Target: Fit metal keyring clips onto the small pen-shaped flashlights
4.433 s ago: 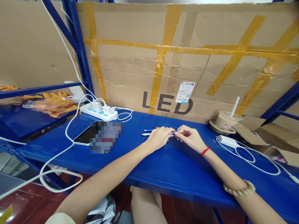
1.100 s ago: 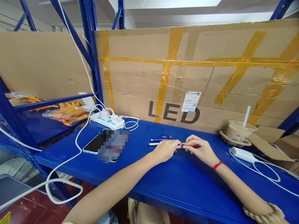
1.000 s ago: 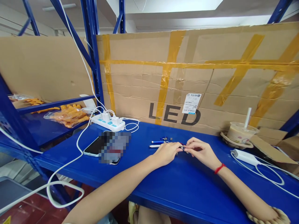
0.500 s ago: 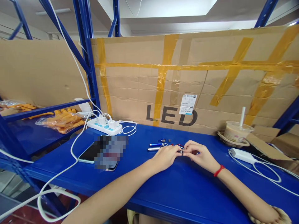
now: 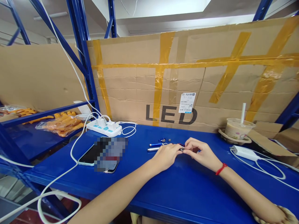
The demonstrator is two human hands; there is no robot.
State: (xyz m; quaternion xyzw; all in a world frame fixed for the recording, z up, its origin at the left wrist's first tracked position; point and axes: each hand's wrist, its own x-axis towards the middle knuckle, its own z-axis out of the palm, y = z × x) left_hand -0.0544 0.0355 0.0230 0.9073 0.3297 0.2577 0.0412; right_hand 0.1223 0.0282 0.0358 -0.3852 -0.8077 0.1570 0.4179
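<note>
The only camera sits on my head, facing forward and down across the blue worktop (image 5: 187,193) from above its front edge. My forearms (image 5: 126,186) enter from below and lower right, and my hands (image 5: 164,157) fall just under mid-view, fairly near. Farther off, it squarely faces the cardboard panel (image 5: 130,93) marked LED, catching some ceiling (image 5: 158,7) above; the wide view bends toward its edges.

Metal piece (image 5: 181,149): mostly hidden between your left hand (image 5: 165,156) and right hand (image 5: 202,154), too small to identify.
Flat object (image 5: 111,155): blurred by pixelation.
Bracelet (image 5: 289,215): cut off by bottom edge.
</note>
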